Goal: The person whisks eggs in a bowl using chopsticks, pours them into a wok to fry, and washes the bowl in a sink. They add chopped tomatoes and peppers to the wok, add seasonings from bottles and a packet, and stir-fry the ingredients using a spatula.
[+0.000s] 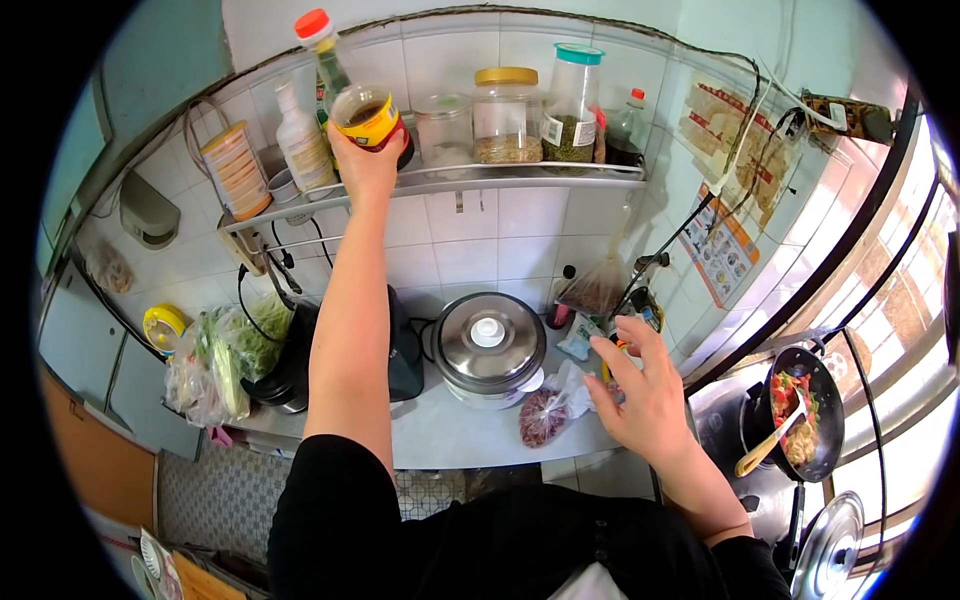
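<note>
My left hand [368, 165] is raised to the wall shelf [430, 184], its fingers wrapped round a jar with a yellow and red label [374, 122]. Dark contents show inside the jar. Just behind it stands a bottle with a red cap [326, 58]. My right hand [640, 395] hangs over the counter's right part with fingers apart, holding nothing. Below and left of that hand lies a plastic bag of reddish-brown bits [543, 417]. A small blue packet [579, 338] is near its fingertips.
A lidded steel cooker [488, 345] stands mid-counter [440, 440]. Bagged greens [225, 365] lie at left. On the stove at right, a wok [822, 430] holds food and a spatula [772, 445]. Glass jars [507, 118] line the shelf. A pan lid [832, 550] is at lower right.
</note>
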The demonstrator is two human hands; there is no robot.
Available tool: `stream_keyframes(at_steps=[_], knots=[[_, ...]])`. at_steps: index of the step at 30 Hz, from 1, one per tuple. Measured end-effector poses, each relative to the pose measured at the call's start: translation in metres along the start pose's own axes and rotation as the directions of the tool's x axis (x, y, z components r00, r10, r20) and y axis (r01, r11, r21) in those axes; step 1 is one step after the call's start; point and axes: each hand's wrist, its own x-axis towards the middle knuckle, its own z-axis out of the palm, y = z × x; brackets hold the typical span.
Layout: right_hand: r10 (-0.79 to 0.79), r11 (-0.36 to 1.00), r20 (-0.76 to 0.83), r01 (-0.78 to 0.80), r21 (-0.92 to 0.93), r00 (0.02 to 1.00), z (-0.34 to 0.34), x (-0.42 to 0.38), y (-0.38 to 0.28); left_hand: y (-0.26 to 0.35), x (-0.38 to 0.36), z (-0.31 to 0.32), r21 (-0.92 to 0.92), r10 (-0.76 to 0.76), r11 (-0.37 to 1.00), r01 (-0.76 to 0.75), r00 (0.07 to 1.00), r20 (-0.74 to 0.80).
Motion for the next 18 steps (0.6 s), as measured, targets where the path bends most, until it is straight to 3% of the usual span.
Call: stream_keyframes(at_steps=[4,5,8,10,12,14,16,17,18], knots=[[0.006,1.0,0.006,-0.006,-0.015,1.0,-0.003,-0.002,-0.001,0.017,0.001,-0.019,-0.148,0.106,0.984,-0.102,0.994,0.017],[0.009,1.0,0.005,-0.009,-0.017,1.0,-0.005,-0.002,-0.001,0.026,-0.005,-0.026,-0.091,0.187,0.978,-0.189,0.982,-0.021],[0.063,0.998,-0.014,-0.063,-0.016,0.998,-0.017,-0.004,-0.002,0.072,-0.036,-0.054,-0.405,0.286,0.895,-0.188,0.938,0.198],[0.067,0.998,-0.108,-0.068,-0.007,0.992,-0.031,-0.001,0.0,0.094,-0.076,-0.059,-0.581,0.278,0.814,-0.018,0.89,0.362],[0.15,0.988,-0.209,-0.143,0.05,0.966,-0.052,-0.003,0.008,0.125,-0.118,-0.07,-0.543,0.365,0.84,-0.001,0.741,0.564],[0.285,0.955,-0.288,-0.244,0.171,0.914,-0.077,-0.009,0.012,0.118,-0.172,-0.062,-0.517,0.436,0.854,-0.052,0.614,0.658],[0.402,0.909,-0.328,-0.328,0.258,0.855,-0.102,-0.014,0.018,0.148,-0.211,-0.064,-0.528,0.492,0.846,-0.067,0.478,0.728],[0.511,0.846,-0.271,-0.422,0.326,0.815,-0.116,-0.019,0.018,0.154,-0.235,-0.063,-0.511,0.441,0.859,0.041,0.448,0.778],[0.508,0.856,-0.309,-0.434,0.279,0.804,-0.123,-0.028,0.021,0.164,-0.249,-0.061,-0.529,0.491,0.849,-0.01,0.384,0.782]])
